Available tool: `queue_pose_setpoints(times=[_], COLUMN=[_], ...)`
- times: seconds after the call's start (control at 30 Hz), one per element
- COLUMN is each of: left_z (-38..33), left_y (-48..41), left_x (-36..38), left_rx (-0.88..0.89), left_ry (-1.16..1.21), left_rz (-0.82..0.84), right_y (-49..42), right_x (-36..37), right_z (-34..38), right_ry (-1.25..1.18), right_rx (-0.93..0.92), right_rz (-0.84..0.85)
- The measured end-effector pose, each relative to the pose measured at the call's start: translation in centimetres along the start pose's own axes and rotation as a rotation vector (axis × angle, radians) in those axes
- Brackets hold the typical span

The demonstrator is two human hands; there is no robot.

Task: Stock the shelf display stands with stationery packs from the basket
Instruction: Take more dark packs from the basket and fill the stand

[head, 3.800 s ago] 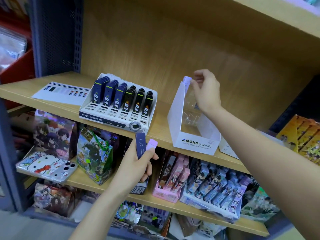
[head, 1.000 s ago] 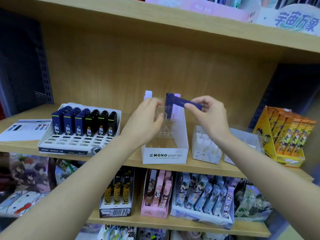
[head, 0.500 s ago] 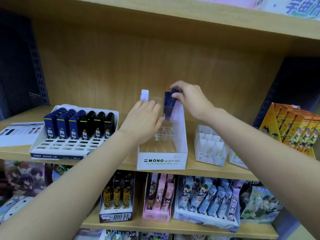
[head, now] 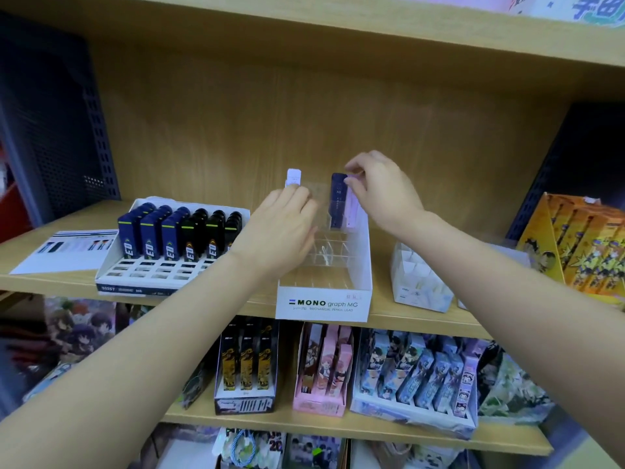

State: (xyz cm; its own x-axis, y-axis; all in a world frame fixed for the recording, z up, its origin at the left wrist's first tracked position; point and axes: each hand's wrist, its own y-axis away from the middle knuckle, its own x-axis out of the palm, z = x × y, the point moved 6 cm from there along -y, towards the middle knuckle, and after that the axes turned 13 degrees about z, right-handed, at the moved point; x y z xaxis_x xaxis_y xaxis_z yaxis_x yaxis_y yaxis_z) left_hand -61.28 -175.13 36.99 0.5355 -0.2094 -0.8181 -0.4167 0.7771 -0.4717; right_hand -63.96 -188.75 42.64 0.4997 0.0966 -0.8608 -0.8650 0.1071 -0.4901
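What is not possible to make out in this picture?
Head view:
Basket: out of frame.
Left hand: its back hides how its fingers meet the MONO stand.
Lilac pack: top covered by the pinching right hand.
Upper-shelf sign: cut by top edge.

A printed leaflet (head: 67,248) lies flat at left; dark perforated panel (head: 50,130), seemingly metal, behind.

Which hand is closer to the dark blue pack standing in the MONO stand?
Right. The right hand pinches the dark blue pack at its top; the left hand holds the left side of the MONO stand, across a gap from the pack.
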Motion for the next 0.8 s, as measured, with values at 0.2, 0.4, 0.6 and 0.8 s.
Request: queue_pose_setpoints(times=[0.2,0.4,0.6,0.8], left_z=[-3.1,-6.4,-8.6,-11.4], left_y=[7.4,16.5,24.4,32.5], left_x=[-2.2,1.3,8.2,18.3], left_rx=[0.108,0.126,0.016,-0.155], left_ry=[0.015,0.150,0.293,0.469], left_rz=[-0.211,-0.100,0.121,0.493], right_y=[7.3,16.5,26.6,36.0], right_x=[0.2,4.8,15.5,27.9], right_z=[2.5,4.9,5.1,2.8], right_ry=[0.252,0.114,0.081,-0.021], right_rx=[-0.202,-0.352,-0.440,-0.252], right_rz=[-0.254,-0.083,0.282,0.754])
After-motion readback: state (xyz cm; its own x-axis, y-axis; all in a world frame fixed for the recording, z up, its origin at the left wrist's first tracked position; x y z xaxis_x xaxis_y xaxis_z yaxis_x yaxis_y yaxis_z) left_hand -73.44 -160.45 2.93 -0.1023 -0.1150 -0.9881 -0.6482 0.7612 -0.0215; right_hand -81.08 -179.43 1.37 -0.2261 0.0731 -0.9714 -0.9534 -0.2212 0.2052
